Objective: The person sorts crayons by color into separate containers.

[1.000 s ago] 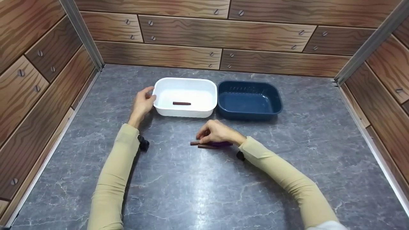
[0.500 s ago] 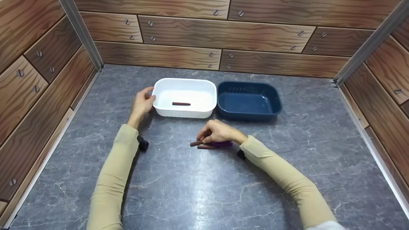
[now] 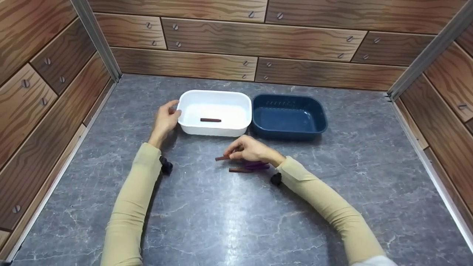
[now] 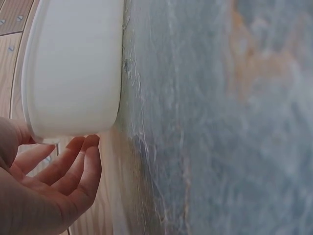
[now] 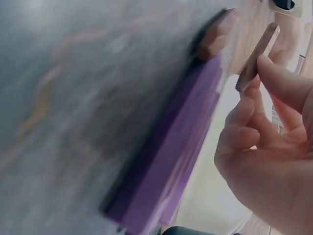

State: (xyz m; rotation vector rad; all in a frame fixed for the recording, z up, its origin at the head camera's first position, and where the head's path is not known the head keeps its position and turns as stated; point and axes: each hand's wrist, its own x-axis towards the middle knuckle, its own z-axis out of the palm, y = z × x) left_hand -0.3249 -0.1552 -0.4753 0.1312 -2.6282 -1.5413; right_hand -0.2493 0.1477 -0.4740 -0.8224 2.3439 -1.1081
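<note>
My left hand (image 3: 165, 119) holds the left end of a white plastic tub (image 3: 214, 131), thumb at the rim; in the left wrist view its bent fingers (image 4: 90, 161) rest against the outer wall. One short brown stick (image 3: 210, 120) lies inside the tub. My right hand (image 3: 251, 149) pinches another brown stick (image 5: 257, 58) between thumb and fingertips, held above the table. Below that hand lie a third brown stick (image 3: 239, 170) and purple faceted sticks (image 5: 171, 147), partly hidden by the hand in the head view.
A dark blue tub (image 3: 290, 132) stands close against the white tub's right side. Wood-patterned walls (image 3: 207, 64) enclose the grey marbled table (image 3: 199, 214) at the back and both sides.
My right hand has taken up one brown stick from the small pile and raised it slightly, up and leftward. The left hand and both tubs stay where they were.
</note>
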